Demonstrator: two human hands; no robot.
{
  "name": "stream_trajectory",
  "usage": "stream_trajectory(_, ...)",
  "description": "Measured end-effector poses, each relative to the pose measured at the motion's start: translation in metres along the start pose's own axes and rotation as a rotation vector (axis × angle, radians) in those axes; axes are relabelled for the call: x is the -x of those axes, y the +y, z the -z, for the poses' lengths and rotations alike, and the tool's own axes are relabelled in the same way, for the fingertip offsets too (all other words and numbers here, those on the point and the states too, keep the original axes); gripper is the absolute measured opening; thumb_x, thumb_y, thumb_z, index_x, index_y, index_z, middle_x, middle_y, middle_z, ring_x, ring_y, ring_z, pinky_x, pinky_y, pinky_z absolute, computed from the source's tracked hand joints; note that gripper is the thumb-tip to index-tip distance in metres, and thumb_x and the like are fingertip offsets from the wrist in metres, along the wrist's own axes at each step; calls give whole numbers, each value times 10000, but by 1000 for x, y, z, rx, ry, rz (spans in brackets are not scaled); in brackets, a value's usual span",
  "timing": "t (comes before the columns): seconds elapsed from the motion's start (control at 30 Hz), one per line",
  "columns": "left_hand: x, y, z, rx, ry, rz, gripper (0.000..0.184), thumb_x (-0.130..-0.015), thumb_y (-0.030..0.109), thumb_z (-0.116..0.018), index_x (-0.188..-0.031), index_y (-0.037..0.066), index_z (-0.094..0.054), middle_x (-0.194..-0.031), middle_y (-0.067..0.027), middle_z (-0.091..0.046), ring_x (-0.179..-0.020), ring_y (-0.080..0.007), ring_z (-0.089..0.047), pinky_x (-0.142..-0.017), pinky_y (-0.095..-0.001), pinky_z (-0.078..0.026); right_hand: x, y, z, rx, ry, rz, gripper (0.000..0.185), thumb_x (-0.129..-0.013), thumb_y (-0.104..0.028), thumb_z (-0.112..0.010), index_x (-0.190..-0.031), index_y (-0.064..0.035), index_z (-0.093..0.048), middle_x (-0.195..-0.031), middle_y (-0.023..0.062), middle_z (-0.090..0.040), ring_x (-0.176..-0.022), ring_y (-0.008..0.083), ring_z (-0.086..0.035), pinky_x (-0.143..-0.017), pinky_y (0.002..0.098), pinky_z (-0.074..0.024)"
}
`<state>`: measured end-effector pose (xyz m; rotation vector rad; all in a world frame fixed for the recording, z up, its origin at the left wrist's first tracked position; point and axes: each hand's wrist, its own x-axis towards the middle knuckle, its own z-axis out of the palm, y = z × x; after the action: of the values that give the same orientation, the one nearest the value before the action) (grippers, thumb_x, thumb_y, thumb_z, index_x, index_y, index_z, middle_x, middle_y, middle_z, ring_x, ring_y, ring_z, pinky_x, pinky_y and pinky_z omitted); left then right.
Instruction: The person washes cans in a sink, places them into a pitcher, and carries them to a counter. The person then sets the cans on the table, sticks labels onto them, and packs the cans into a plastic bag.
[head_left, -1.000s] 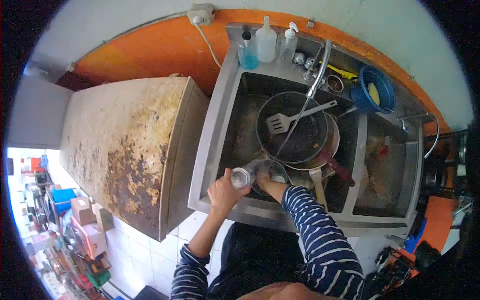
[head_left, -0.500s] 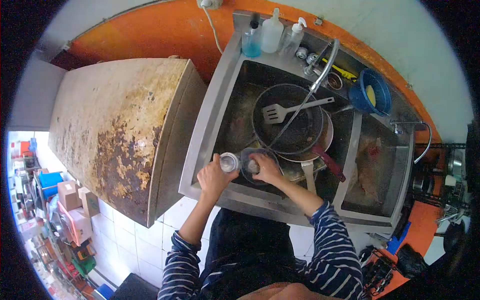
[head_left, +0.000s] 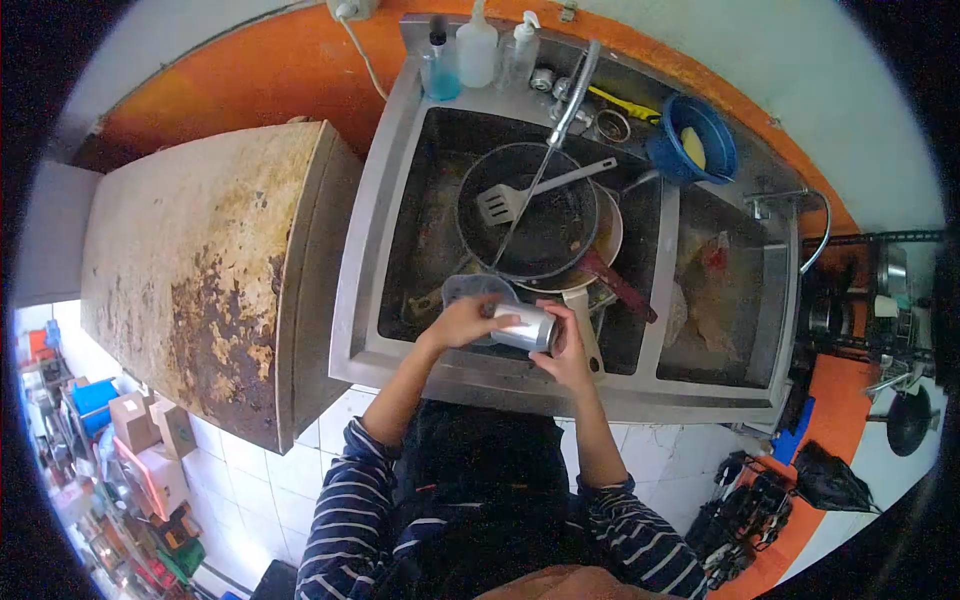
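Silver metal: your left hand and right hand both grasp the can, sideways, near the sink's front edge. Pan crowds the far side; left wall well apart. White floor tiled.

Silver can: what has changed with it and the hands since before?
The silver can moved from left of the clear container to its near right, tipped sideways. The right hand left the container and, like the left hand, holds the can. Pan and spatula stayed.
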<state>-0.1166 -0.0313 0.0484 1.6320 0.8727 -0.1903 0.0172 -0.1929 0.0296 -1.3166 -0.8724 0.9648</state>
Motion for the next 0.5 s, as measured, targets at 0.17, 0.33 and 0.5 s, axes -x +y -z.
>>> stream_trajectory(0.17, 11, -2, -17, 296, -61, -225, 626, -595, 357, -728, -1068, 26, -488, -891, -92, -565, -838, -167, -533, -743, -269, -419, -10, -41, -10, -59, -68, -31, 751, -558, 30, -636, -1196, -96, -263, -1222, 110, -334, -1174, 229, -297, -952, 368, -295)
stream_trajectory(0.33, 33, 9, -24, 43, 416, -587, 683, -497, 251, -788, -1051, 38, -451, -974, -127, -552, -856, -248, -562, -743, -314, -441, -17, -48, -33, -271, 180, -529, 750, -604, -176, -743, -1180, -101, -268, -1099, 101, -427, -1027, 212, -429, -755, 306, -457)
stream_trajectory(0.5, 59, 24, 2, -401, 416, -600, 646, -481, 300, -767, -1044, 123, -506, -802, -89, -497, -700, -256, -548, -610, -326, -458, -21, -48, -18, -18, -22, -102, 654, -545, -106, -758, -1091, -64, -401, -1051, 65, -456, -1007, 175, -443, -859, 314, -363)
